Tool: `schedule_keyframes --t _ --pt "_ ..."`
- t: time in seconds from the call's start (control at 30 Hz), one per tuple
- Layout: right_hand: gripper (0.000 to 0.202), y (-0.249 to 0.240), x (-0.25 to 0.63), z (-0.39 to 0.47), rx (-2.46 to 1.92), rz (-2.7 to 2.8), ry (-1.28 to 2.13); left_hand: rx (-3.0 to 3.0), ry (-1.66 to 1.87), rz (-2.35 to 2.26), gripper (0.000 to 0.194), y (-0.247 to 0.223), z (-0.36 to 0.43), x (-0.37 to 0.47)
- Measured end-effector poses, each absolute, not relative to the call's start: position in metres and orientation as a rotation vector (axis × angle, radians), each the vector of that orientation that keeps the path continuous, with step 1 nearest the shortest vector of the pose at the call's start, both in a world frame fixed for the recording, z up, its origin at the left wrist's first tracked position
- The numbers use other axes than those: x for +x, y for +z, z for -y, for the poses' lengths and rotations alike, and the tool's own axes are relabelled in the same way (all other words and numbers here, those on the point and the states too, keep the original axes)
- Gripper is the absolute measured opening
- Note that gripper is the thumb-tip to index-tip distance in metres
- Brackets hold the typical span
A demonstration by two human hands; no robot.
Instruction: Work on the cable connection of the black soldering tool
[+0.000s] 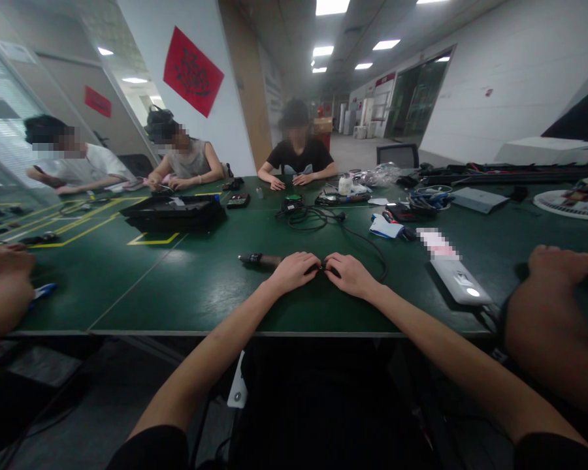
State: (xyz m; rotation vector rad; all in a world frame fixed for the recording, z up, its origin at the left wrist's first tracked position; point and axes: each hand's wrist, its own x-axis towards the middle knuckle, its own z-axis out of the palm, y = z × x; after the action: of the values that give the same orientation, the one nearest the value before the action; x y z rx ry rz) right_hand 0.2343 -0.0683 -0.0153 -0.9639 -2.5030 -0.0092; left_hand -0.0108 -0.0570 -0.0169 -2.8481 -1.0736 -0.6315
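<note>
Both my hands rest near the front edge of the green table [215, 307]. My left hand [296, 269] is closed over the rear of a cylindrical tool [264, 260] that looks like an electric screwdriver. The tool lies flat, its dark ringed nose pointing left and its brownish body running under my fingers. Close by on the right, my right hand [347, 273] has its fingers pinched at the tool's rear end. A black cable [378, 245] curves from a coil beyond and passes beneath my right wrist, seemingly into that pinch. My fingers hide the join.
A black tray [174, 212] stands at the back left. A white power strip [458, 277] with a lit round spot lies to the right. Parts, bags and wires clutter the far right. Co-workers' arms [551, 320] border me on both sides; several people sit opposite.
</note>
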Motion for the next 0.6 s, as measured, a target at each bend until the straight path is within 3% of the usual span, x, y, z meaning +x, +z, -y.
schedule_keyframes --t 0.6 --pt "0.008 -0.0197 0.2350 0.0651 -1.004 2.506 -0.028 -2.820 -0.633 1.061 0.014 -0.0212 0.0525 -0.0115"
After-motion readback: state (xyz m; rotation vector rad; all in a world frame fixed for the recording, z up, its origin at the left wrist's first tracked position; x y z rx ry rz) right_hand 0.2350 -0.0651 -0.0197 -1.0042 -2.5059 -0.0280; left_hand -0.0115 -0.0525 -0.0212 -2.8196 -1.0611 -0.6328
